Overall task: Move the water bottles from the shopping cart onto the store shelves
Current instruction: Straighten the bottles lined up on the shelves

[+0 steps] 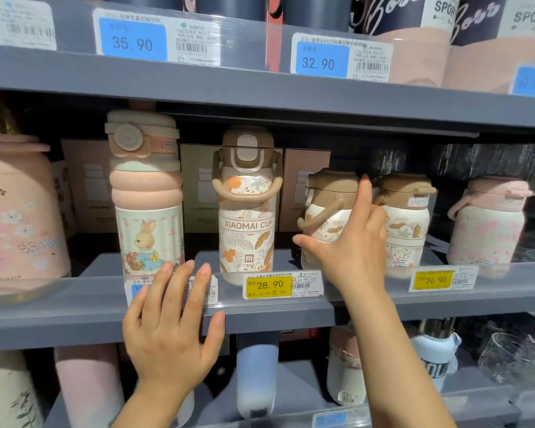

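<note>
A single wide-angle view is given from a camera worn on the person's head, so no second view overlaps it. The scene is seen from very close, facing straight into grey metal store shelves (260, 316), with a slight downward tilt. The middle shelf is centred, while the shelf above and the shelf below are cut off by the frame edges. Straight shelf lines are bowed by the lens. Both forearms are seen entering from the bottom edge, reaching forward.
</note>
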Available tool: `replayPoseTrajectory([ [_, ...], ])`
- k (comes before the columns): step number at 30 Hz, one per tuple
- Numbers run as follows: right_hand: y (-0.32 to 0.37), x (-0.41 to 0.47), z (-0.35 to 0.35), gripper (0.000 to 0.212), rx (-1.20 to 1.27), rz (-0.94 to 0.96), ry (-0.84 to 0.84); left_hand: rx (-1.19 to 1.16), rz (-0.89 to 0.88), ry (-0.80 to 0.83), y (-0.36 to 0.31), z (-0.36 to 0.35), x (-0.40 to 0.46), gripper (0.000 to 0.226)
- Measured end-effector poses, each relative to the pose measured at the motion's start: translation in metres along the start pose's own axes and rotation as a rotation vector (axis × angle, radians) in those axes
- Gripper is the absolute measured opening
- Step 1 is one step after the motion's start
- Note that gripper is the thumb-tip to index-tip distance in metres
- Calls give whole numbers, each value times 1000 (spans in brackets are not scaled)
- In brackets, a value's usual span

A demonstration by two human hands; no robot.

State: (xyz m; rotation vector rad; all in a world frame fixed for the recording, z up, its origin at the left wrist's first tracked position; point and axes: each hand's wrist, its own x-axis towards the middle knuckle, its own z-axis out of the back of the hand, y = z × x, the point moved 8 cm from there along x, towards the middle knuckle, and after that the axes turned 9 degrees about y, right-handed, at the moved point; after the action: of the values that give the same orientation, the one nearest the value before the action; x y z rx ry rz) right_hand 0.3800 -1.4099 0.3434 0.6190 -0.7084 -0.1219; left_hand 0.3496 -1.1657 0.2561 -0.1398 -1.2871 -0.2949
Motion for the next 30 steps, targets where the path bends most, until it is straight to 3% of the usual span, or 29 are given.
replayPoseTrajectory([
  [4, -8, 6, 0, 126, 75, -22, 40, -8, -6, 1, 0, 0, 0, 48],
  [8, -22, 9, 1, 127, 346, 6, 180, -3, -6, -8, 1, -1, 1, 48],
  [17, -2, -3, 2, 130, 20, -9, -15, -4, -5, -2, 1, -1, -1, 49],
  [25, -22, 11, 1, 128, 259, -24, 152, -4, -13, -10, 1, -2, -1, 49],
  [30, -20, 9, 1, 124, 285, -4, 180, -13, -6, -1, 1, -1, 0, 49],
])
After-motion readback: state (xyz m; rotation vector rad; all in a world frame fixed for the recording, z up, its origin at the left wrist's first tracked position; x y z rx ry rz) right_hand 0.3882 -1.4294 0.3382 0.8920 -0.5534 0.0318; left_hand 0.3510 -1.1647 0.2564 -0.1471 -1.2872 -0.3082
